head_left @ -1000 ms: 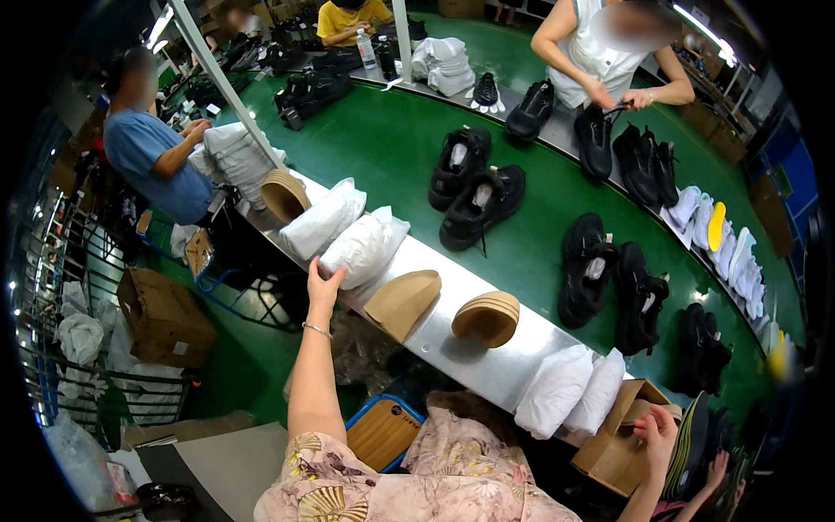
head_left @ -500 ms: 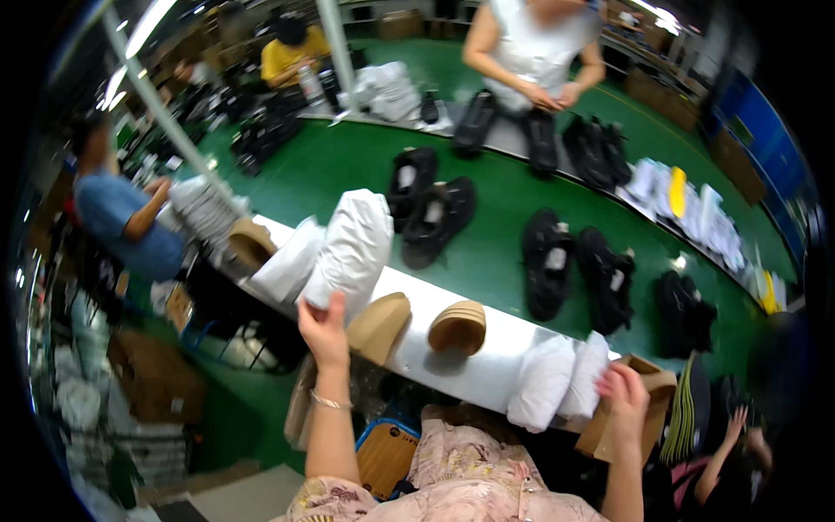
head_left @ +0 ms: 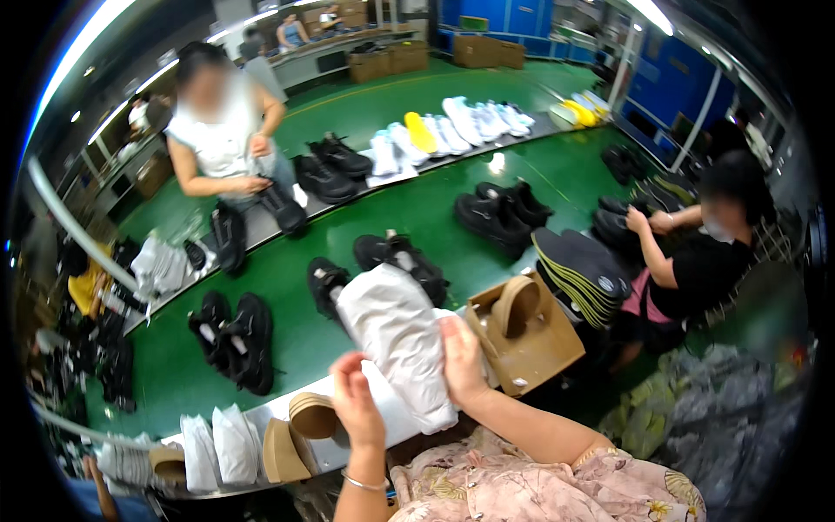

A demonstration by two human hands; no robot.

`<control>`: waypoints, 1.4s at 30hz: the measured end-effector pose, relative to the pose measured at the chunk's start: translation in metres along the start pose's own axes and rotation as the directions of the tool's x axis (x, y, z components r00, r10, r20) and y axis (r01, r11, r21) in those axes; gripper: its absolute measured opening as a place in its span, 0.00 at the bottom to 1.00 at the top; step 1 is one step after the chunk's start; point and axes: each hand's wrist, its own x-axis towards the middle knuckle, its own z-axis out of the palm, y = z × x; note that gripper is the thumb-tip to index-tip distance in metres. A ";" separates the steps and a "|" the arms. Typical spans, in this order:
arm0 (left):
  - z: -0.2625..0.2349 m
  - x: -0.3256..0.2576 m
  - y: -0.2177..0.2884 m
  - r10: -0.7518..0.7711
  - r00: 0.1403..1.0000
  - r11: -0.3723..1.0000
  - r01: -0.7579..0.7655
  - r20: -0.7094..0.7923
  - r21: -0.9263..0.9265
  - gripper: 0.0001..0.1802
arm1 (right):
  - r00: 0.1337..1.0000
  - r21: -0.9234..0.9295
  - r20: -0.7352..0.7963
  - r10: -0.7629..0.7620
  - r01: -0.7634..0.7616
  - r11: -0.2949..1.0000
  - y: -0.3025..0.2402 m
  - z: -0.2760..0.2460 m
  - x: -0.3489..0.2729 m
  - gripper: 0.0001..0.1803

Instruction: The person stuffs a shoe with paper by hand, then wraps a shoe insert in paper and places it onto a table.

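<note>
A long bundle wrapped in white paper point(head_left: 391, 335) is held up in front of me. My right hand point(head_left: 461, 361) grips its right side, fingers closed around the paper. My left hand point(head_left: 355, 409) is at the bundle's lower left end, touching it with bent fingers. Just right of the bundle stands an open brown cardboard shoe box point(head_left: 535, 344) with a tan wedge sandal point(head_left: 513, 304) inside. Below my left hand, tan wedge sandals point(head_left: 300, 431) lie on the white ledge point(head_left: 348, 452).
Pairs of black sandals point(head_left: 235, 339) ride the green conveyor belt point(head_left: 426, 209). More white-wrapped bundles point(head_left: 217, 448) stand on the ledge at left. A person point(head_left: 226, 139) works across the belt; another in black point(head_left: 704, 252) sits at right beside stacked soles point(head_left: 583, 270). White and yellow insoles point(head_left: 461, 126) lie farther back.
My view has swung to the right. The white-wrapped bundle has come off the ledge and is now held up in both hands; my right hand has left the box.
</note>
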 end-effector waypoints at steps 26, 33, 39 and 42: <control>0.268 0.184 -0.032 -0.222 0.937 0.746 0.341 0.269 -0.572 0.19 | 0.996 -0.326 0.091 -0.026 0.054 0.944 -0.023 -0.109 0.173 0.42; 0.362 0.194 -0.050 -0.312 0.933 0.763 0.359 0.181 -0.538 0.22 | 0.998 -0.366 0.029 0.063 -0.048 0.929 -0.011 -0.179 0.244 0.43; 0.432 0.196 -0.081 -0.436 0.879 0.695 0.464 0.190 -0.549 0.23 | 0.998 -0.499 0.016 0.053 -0.038 0.866 -0.008 -0.235 0.295 0.44; 0.461 0.197 -0.103 -0.458 0.856 0.702 0.513 0.239 -0.494 0.25 | 0.996 -0.501 -0.046 0.078 -0.091 0.861 0.010 -0.266 0.317 0.41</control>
